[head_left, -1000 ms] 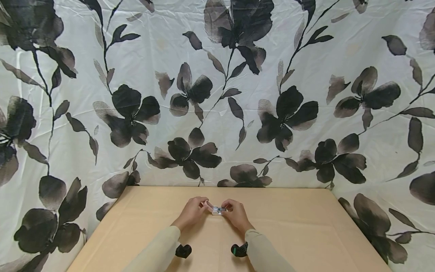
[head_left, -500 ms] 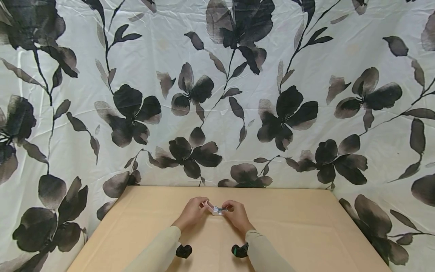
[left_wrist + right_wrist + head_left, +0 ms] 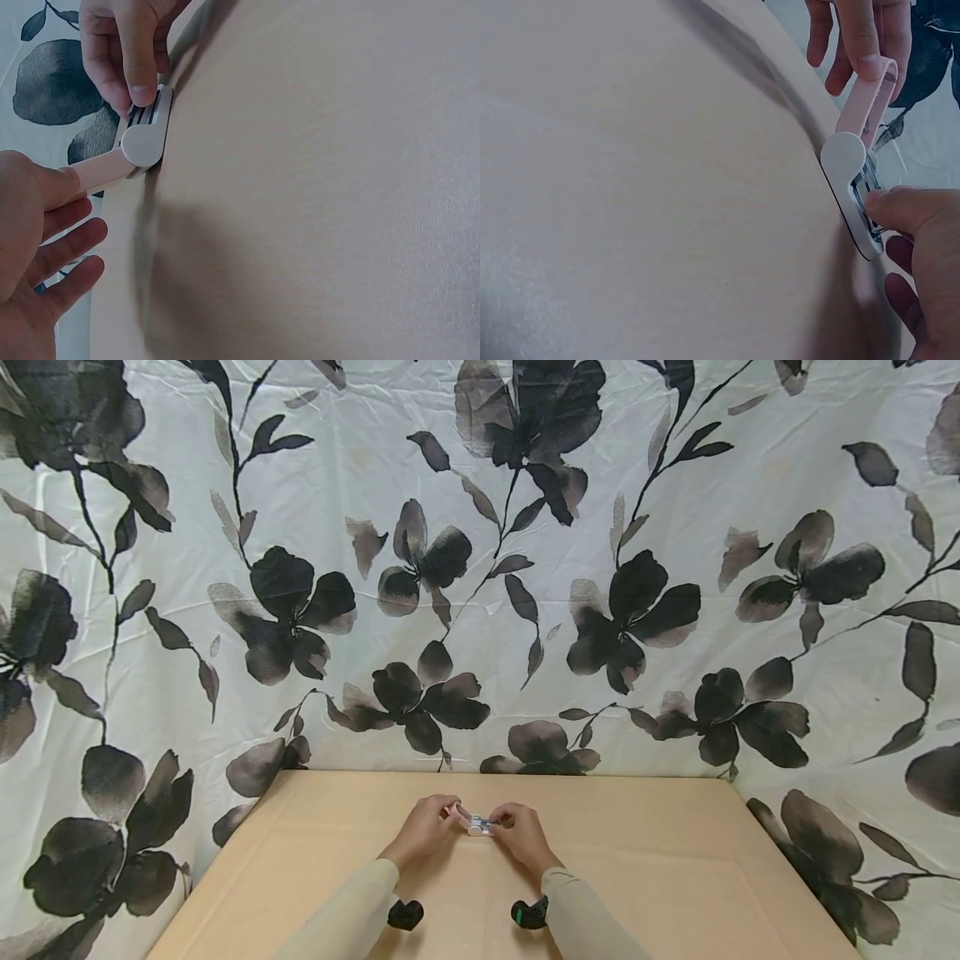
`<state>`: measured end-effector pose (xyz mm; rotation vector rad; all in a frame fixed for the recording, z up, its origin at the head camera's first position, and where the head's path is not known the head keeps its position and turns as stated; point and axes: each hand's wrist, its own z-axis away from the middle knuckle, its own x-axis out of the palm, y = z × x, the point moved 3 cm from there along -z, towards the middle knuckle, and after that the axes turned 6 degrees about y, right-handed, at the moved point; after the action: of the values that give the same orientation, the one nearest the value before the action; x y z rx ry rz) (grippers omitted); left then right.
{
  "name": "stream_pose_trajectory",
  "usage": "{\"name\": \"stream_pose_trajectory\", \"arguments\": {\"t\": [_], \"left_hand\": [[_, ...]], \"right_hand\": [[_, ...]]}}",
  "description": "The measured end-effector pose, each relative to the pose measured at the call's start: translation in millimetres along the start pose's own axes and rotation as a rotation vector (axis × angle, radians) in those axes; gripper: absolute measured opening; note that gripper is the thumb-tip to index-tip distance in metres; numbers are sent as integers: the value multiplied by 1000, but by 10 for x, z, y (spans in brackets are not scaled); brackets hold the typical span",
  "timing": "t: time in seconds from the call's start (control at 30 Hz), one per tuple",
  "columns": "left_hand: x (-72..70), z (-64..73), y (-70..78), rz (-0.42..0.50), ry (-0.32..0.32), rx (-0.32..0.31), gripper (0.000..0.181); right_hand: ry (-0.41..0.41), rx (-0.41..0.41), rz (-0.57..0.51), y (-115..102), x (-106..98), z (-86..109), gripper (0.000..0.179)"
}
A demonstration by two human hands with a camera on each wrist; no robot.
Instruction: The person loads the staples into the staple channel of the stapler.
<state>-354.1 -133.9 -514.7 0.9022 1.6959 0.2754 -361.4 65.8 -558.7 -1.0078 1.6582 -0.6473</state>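
Over the table's middle, a small pink-and-white stapler [image 3: 478, 828] stands swung open at its round white hinge [image 3: 844, 154]. My left hand [image 3: 426, 831] pinches the end of the pink top arm [image 3: 100, 171] between thumb and fingers, the other fingers held apart from it. On the opposite side my right hand [image 3: 523, 837] pinches at the metal rails [image 3: 865, 181] inside the white base [image 3: 847, 201], thumb on the near side. Whether a separate small piece sits between those right fingertips is hidden. The white base lies low, at the tabletop.
A light wood-toned table [image 3: 675, 860] spreads around both hands. Behind it hangs a white cloth [image 3: 540, 635] printed with dark flowers. Black wrist cameras [image 3: 406, 915] hang under both sleeves, close above the tabletop.
Both hands and the stapler stay in almost the same place. My right fingertips shift only very slightly at the metal rails.
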Motion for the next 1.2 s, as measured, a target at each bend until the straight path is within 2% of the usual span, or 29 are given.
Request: {"name": "stream_pose_trajectory", "arguments": {"t": [0.23,0.6,0.97,1.07,1.2], "left_hand": [[3,-9,-3,9,6,-8,13],[34,-42,-16,-12,21,2,13],[43,-56,-15,-17,21,-26,16],[43,-52,-14,-23,26,-30,22],[35,-47,0,-22,27,-14,21]], "right_hand": [[-11,-5,-19,31,5,-7,8],[-17,-57,38,37,-9,-41,9],[-5,-72,48,12,-28,-59,8],[-15,-95,68,-7,-36,-53,5],[-31,-135,91,-15,-47,-45,1]]}}
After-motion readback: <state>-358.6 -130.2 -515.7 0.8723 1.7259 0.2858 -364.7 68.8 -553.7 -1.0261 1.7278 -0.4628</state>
